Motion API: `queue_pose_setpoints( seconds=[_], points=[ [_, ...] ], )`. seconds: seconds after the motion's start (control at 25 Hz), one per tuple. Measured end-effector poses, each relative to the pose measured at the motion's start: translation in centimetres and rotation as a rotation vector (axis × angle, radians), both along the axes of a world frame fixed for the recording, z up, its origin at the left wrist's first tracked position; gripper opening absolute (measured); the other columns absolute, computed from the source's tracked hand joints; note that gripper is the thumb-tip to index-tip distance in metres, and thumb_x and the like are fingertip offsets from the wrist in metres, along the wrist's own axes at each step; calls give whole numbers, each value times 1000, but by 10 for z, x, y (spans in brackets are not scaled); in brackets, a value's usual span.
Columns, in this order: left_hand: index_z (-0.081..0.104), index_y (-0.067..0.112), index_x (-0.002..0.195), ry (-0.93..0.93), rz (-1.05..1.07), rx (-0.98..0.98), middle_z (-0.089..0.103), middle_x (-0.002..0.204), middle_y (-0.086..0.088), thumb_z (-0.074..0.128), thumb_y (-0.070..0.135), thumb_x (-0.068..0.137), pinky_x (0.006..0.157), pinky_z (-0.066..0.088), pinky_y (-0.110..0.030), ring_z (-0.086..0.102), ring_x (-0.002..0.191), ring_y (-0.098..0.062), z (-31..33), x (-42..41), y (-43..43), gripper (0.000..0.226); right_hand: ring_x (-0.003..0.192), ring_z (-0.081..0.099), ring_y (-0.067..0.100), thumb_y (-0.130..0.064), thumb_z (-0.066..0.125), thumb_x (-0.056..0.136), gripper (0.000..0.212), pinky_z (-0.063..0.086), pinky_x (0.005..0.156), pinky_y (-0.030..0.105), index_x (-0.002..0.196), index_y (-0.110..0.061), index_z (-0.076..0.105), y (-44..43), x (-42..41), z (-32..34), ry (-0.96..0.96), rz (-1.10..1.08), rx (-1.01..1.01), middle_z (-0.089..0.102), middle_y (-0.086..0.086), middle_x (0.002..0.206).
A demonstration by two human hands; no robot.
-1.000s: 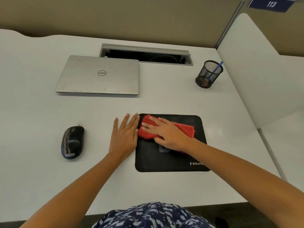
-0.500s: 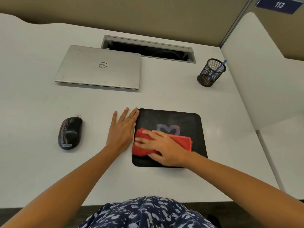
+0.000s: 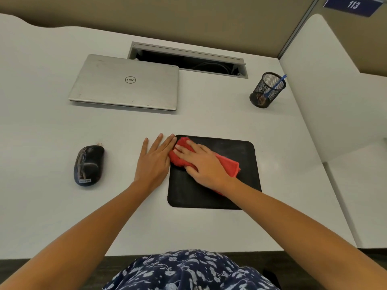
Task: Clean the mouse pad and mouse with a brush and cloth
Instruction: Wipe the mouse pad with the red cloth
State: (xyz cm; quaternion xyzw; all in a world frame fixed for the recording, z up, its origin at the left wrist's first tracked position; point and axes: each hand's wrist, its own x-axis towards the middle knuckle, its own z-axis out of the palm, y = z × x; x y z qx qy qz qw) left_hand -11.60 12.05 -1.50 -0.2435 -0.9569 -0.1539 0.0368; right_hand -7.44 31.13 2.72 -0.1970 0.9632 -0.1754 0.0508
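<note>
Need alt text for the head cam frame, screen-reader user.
A person's right hand presses a red cloth onto a black mouse pad on a white desk, while the left hand lies flat at the pad's left edge. A black mouse sits further left; a closed silver laptop and mesh pen cup lie beyond.

Bare desk (image 3: 209, 122) runs as a wide band across the middle of the frame, between the laptop (image 3: 125, 82) at upper left and the things lying below it. The mouse (image 3: 89, 165) lies at centre left, well apart from the left hand (image 3: 154, 162), with bare desk between them. That hand lies flat just beside the left edge of the pad (image 3: 230, 149), blocking that side. The right hand (image 3: 203, 164) and cloth (image 3: 228, 166) cover the pad's upper left; its right and lower parts show bare. At upper right a cup (image 3: 267, 90) stands near the divider (image 3: 335, 101), which walls off the right. An open slot (image 3: 188, 59) lies behind the laptop.
</note>
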Motion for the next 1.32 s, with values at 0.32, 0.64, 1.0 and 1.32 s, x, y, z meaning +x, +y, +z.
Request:
queue_pose_setpoints(
  seconds=[0.32,0.64,1.0,1.32],
  points=[
    [27,24,151,-21,34,14,28,156,7,13,35,99,119,3,-47,17,146,-18,1,1,3,54,146,8,3,-30,40,95,50,15,119,39,145,-36,35,65,84,6,-106,133,15,27,-19,153],
    [24,25,151,-27,35,-1,26,156,7,17,34,100,120,0,-46,15,147,-18,1,0,4,52,147,10,18,-32,40,97,54,19,118,44,149,-27,25,18,-10,-2,17,-328,165,22,-7,157],
    [21,25,152,-35,38,-20,22,158,7,11,42,98,120,1,-48,12,148,-18,3,1,4,58,146,18,19,-33,35,96,52,24,116,45,147,-26,33,36,3,-4,78,-373,185,30,-5,155],
    [24,21,151,-10,24,-35,26,157,4,8,42,98,119,3,-48,17,147,-21,6,3,5,59,147,11,19,-41,27,97,55,16,118,43,150,-25,23,6,-18,-6,105,-250,239,22,-6,158]
  ],
)
